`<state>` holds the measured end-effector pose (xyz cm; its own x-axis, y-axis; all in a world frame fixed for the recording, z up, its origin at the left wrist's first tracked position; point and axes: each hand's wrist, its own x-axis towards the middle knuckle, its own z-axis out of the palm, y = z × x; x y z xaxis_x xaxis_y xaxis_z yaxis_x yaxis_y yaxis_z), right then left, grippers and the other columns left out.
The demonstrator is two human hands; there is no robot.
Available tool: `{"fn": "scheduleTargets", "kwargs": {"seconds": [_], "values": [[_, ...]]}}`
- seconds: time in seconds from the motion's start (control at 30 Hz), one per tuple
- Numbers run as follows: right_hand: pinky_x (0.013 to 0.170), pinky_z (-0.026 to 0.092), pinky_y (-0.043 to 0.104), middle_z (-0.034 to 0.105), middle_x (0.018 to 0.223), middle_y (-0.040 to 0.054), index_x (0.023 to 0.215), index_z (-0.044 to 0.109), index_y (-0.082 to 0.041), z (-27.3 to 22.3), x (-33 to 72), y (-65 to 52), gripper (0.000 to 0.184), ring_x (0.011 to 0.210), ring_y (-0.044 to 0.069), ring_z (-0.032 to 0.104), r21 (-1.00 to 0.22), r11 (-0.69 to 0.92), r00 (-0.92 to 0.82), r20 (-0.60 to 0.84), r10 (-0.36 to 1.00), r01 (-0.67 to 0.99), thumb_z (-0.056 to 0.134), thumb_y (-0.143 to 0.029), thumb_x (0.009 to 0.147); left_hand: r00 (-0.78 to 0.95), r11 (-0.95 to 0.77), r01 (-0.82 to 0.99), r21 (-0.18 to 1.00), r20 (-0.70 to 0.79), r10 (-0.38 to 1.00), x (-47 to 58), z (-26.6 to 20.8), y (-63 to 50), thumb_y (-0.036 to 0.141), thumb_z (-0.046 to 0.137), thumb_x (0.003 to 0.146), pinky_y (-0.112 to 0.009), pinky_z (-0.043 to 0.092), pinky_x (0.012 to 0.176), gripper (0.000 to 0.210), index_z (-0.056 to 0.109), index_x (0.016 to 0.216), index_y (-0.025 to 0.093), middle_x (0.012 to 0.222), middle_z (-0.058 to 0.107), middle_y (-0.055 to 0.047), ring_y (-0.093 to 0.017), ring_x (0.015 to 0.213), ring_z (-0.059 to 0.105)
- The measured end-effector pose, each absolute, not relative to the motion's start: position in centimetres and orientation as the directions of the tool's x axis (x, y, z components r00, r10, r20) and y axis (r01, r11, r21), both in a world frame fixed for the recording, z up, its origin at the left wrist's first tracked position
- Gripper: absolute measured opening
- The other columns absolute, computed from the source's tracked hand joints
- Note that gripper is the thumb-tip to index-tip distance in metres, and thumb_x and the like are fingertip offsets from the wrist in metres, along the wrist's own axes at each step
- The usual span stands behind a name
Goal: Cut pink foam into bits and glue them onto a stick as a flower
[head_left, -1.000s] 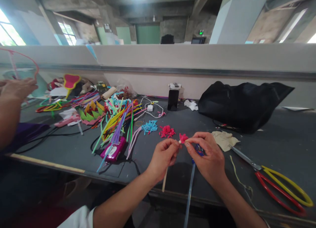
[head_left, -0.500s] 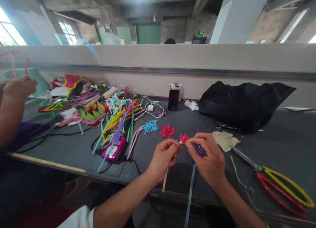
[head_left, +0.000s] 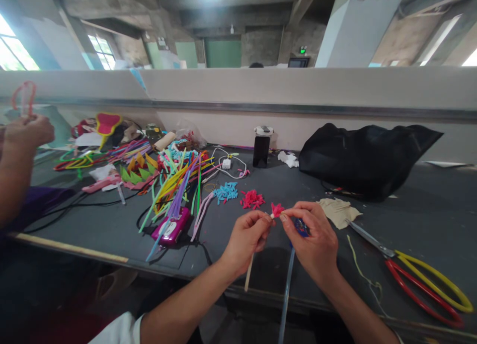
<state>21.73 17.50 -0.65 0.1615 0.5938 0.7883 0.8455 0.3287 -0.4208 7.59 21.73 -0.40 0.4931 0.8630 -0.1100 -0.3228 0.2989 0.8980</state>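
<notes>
My left hand [head_left: 250,237] pinches a thin pale wooden stick [head_left: 249,274] near its upper end, its lower end pointing down toward the table edge. A small bright pink flower-like cluster [head_left: 276,209] tops the stick. Against the cluster's right side press the thumb and forefinger of my right hand [head_left: 312,234]; whether a separate petal is between them is hidden. Just beyond lie a pile of small pink pieces [head_left: 252,199] and a pile of blue pieces [head_left: 225,192]. Partly behind my right hand is a blue item [head_left: 301,227], with a translucent rod [head_left: 286,289] below it.
Large scissors [head_left: 425,284] with red and yellow handles lie at right, by a beige cloth [head_left: 339,213]. Behind are a black bag [head_left: 365,157] and a phone [head_left: 261,151]. Pipe cleaners [head_left: 179,182] cover a magenta device [head_left: 173,227] at left. Another person's hand [head_left: 30,131] is far left.
My hands keep almost the same pose at the pink cluster. At far left, the other person's red looped strip has become narrower. The view has shifted very slightly.
</notes>
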Motion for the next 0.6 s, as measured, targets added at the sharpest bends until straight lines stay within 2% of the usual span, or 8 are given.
{"fn": "scheduleTargets", "kwargs": {"seconds": [0.6], "values": [[0.077, 0.046, 0.033, 0.057, 0.086, 0.0014, 0.084, 0.061, -0.022, -0.86, 21.61, 17.54, 0.004, 0.082, 0.016, 0.057, -0.430, 0.321, 0.190, 0.798, 0.571, 0.844, 0.061, -0.024, 0.087, 0.508, 0.295, -0.314, 0.902, -0.103, 0.855, 7.53, -0.83, 21.81, 0.035, 0.067, 0.077, -0.017, 0.015, 0.037, 0.022, 0.062, 0.073, 0.014, 0.051, 0.040, 0.008, -0.002, 0.038, 0.027]]}}
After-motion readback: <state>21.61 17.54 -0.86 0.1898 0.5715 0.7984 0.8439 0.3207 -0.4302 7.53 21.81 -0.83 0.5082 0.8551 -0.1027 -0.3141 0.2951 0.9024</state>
